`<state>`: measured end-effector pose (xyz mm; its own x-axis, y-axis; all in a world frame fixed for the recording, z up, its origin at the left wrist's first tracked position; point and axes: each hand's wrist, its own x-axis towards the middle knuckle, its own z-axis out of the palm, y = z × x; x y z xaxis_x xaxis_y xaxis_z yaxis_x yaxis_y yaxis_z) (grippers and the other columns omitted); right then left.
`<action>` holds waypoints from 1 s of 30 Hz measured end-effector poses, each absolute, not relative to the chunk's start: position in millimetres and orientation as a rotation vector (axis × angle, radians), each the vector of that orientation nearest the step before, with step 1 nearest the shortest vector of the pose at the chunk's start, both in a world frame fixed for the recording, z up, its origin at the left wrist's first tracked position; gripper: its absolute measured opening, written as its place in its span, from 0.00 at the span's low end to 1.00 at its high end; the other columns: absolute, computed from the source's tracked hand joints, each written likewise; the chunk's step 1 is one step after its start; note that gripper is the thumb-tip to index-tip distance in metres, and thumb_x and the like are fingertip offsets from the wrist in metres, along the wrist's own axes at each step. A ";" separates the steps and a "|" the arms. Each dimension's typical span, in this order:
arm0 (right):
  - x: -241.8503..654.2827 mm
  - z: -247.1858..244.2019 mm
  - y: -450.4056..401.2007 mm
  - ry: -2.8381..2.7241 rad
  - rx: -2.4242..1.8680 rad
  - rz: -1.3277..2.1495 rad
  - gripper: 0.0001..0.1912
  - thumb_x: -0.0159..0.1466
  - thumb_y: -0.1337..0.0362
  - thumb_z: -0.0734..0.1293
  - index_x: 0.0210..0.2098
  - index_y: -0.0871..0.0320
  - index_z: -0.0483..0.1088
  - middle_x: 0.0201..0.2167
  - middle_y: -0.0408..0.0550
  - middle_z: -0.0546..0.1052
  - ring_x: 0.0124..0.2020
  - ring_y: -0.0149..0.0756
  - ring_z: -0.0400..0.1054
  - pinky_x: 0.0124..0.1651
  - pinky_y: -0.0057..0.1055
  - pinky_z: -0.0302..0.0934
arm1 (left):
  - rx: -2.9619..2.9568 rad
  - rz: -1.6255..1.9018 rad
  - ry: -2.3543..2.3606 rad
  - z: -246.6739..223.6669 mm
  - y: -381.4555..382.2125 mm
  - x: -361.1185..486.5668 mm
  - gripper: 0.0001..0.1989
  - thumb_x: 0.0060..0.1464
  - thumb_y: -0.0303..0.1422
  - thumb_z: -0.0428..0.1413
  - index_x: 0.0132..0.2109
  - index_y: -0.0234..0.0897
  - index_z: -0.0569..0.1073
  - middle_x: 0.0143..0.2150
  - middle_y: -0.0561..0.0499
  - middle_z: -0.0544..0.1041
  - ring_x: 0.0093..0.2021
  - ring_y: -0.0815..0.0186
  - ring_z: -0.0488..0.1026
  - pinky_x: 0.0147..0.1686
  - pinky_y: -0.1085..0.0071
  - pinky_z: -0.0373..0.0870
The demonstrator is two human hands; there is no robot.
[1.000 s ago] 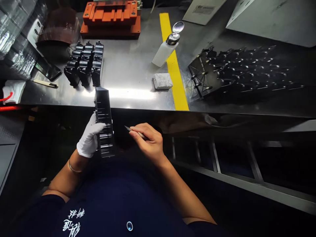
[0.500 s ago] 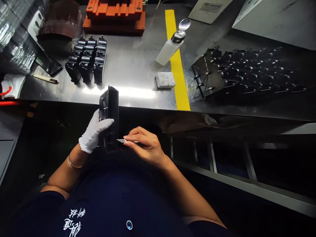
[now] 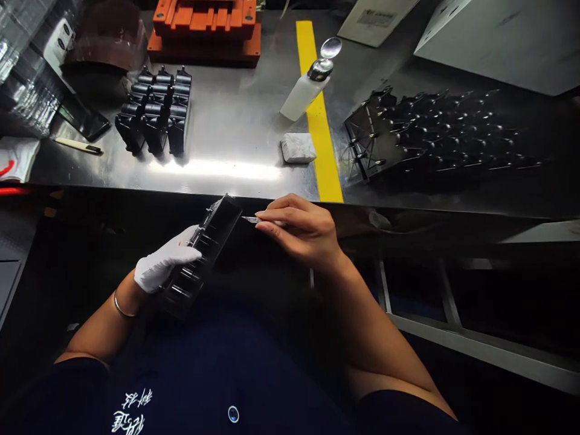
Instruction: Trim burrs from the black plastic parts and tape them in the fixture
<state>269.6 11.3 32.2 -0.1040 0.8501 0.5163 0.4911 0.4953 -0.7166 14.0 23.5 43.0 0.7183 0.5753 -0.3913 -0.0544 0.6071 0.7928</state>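
Note:
My left hand [image 3: 167, 260], in a white glove, grips a long black plastic part [image 3: 206, 257] in front of the bench edge. The part is tilted, its upper end leaning right, and its hollow side with several ribs and pins faces me. My bare right hand [image 3: 301, 232] pinches a small knife [image 3: 251, 219] with a pointed blade. The blade tip points left, close to the part's upper right end; whether it touches cannot be made out. Most of the knife's handle is hidden by my fingers.
On the metal bench [image 3: 235, 139] stand rows of black parts [image 3: 156, 112], a white pump bottle [image 3: 301, 93], a wrapped grey block [image 3: 298, 148] and a yellow tape strip [image 3: 324, 133]. More black parts [image 3: 435, 133] fill the right. An orange fixture [image 3: 203, 36] sits behind; a cutter [image 3: 78, 145] lies left.
My left hand has tipped the black part from near upright to a rightward slant, showing its ribbed inside. My right hand has moved up and right with the knife, toward the part's upper end.

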 end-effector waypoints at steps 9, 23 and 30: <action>289.8 60.0 15.2 -2.217 -1.036 0.604 0.07 0.63 0.63 0.67 0.38 0.56 0.77 0.31 0.47 0.76 0.28 0.29 0.71 0.30 0.25 0.64 | 0.839 0.183 0.611 39.2 33.8 0.2 0.28 0.43 0.39 0.63 0.52 0.35 0.69 0.37 0.50 0.73 0.33 0.68 0.67 0.34 0.71 0.64; 252.7 19.8 16.5 -1.545 -1.229 0.651 0.14 0.64 0.55 0.65 0.32 0.57 0.76 0.24 0.45 0.76 0.24 0.30 0.69 0.28 0.28 0.65 | 0.784 0.186 0.669 21.0 13.4 13.7 0.26 0.46 0.48 0.57 0.49 0.36 0.68 0.36 0.49 0.71 0.29 0.66 0.69 0.27 0.69 0.66; 234.6 24.6 -2.1 -1.618 -1.345 0.420 0.11 0.66 0.63 0.63 0.33 0.57 0.77 0.30 0.47 0.81 0.31 0.35 0.75 0.34 0.30 0.70 | 1.082 0.314 0.884 27.7 14.0 25.0 0.30 0.45 0.44 0.62 0.53 0.36 0.65 0.49 0.46 0.70 0.50 0.55 0.66 0.51 0.57 0.63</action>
<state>234.6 -2.1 24.6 0.0630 0.8939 0.4438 0.5654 0.3345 -0.7539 25.0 14.0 27.7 0.6304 0.6192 -0.4681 0.1844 0.4663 0.8652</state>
